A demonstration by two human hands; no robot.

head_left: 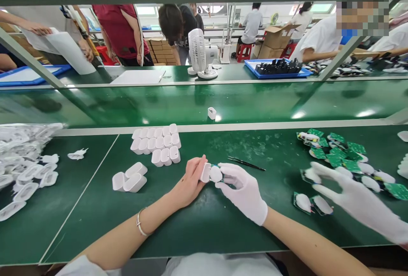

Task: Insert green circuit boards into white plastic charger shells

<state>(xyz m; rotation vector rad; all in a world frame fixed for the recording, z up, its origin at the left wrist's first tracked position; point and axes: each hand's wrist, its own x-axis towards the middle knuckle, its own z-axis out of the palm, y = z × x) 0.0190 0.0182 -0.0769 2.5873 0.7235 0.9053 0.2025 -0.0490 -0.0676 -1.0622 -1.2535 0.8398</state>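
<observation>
My left hand (188, 184), bare with a bracelet at the wrist, grips a small white plastic housing (205, 173). In my gloved right hand (245, 192), pinched between thumb and fingers, is a green circuit board with a white rounded pad (216, 174). The board is held right up against the housing's open side; whether it has entered cannot be seen. Black tweezers (247, 163) lie beyond my right hand. To the left stand rows of white housings (156, 140) and a nearer group of three (130, 177).
A co-worker's gloved hand (344, 191) reaches in from the right among several circuit boards (338, 155). White plastic parts (28, 178) are heaped at far left. One housing (211, 113) stands beyond the white strip. A fan (197, 53) and blue tray (251, 70) sit farther back.
</observation>
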